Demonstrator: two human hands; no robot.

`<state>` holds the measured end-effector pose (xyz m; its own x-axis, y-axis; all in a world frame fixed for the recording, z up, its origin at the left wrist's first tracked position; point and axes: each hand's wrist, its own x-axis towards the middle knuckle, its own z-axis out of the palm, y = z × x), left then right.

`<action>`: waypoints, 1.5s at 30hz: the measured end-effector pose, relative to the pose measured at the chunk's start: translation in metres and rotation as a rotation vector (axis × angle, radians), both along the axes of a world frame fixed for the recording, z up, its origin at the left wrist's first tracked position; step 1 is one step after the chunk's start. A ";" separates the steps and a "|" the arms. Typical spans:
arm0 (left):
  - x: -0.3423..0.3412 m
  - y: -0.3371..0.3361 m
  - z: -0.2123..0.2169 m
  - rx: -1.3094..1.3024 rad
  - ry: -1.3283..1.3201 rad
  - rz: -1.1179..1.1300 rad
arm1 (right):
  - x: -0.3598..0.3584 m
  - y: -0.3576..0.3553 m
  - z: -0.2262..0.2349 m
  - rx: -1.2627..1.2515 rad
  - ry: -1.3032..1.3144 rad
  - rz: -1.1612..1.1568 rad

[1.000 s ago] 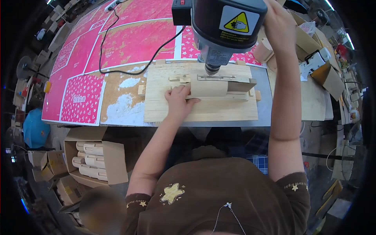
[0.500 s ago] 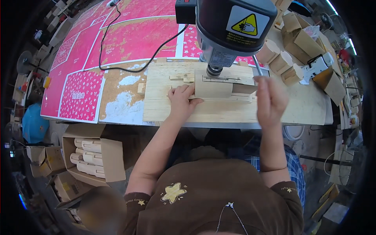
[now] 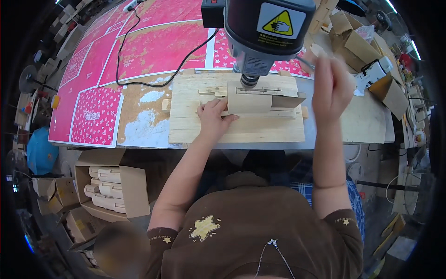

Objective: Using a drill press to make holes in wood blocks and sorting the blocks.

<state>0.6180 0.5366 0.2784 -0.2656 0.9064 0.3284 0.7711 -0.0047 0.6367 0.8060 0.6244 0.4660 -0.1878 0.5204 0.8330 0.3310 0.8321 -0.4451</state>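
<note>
A pale, rounded wooden block [image 3: 251, 103] with a narrow slot along its top sits on a flat wooden jig board [image 3: 195, 133]. The dark head of a drill press [image 3: 267, 37] stands over it, with its chuck [image 3: 249, 82] just above the slot; the bit's tip is hard to make out. My left hand [image 3: 214, 120] grips the block's left end, thumb along the near side. Raised at the right, my right hand [image 3: 332, 90] is closed round the end of the press's metal feed lever [image 3: 305, 63] and blurred by motion.
A black cable [image 3: 158, 84] winds over the pink-printed table covering [image 3: 162, 46]. Below the table's left side stands a carton [image 3: 135, 190] of similar wooden pieces. Open cardboard boxes [image 3: 350, 42] and a white device [image 3: 374, 76] lie at the right.
My right hand has moved up and to the right, and the feed lever has swung upward with it. My left hand stays at the block's left end.
</note>
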 end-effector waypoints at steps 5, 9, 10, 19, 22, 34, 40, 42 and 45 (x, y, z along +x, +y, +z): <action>0.006 0.009 0.013 -0.041 -0.164 -0.037 | -0.019 0.087 0.044 -0.235 -0.076 -0.070; 0.005 0.013 0.005 0.036 -0.287 -0.028 | -0.020 0.084 0.030 -0.238 0.014 0.094; 0.005 0.012 0.008 0.056 -0.217 -0.037 | -0.010 0.078 0.017 -0.325 0.010 0.183; -0.022 -0.005 0.018 0.179 -0.244 -0.126 | 0.039 0.033 -0.117 -0.171 -0.745 0.016; -0.054 -0.042 0.027 0.227 -0.162 -0.076 | 0.039 0.027 -0.113 -0.167 -0.747 0.039; -0.043 -0.065 0.072 -0.274 -1.127 0.253 | 0.043 -0.003 -0.107 -0.166 -0.736 0.117; -0.001 -0.045 0.046 -0.281 -1.037 0.122 | 0.034 -0.010 -0.108 -0.211 -0.718 0.126; 0.013 -0.043 0.043 -0.278 -0.975 0.041 | 0.036 -0.007 -0.109 -0.179 -0.718 0.111; 0.025 -0.046 0.037 -0.088 -0.919 0.001 | 0.044 -0.004 -0.111 -0.125 -0.706 0.017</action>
<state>0.6427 0.4908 0.3151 -0.3881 0.9180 -0.0823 -0.0382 0.0732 0.9966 0.8501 0.6207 0.3551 -0.6688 0.5965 0.4437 0.5630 0.7962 -0.2217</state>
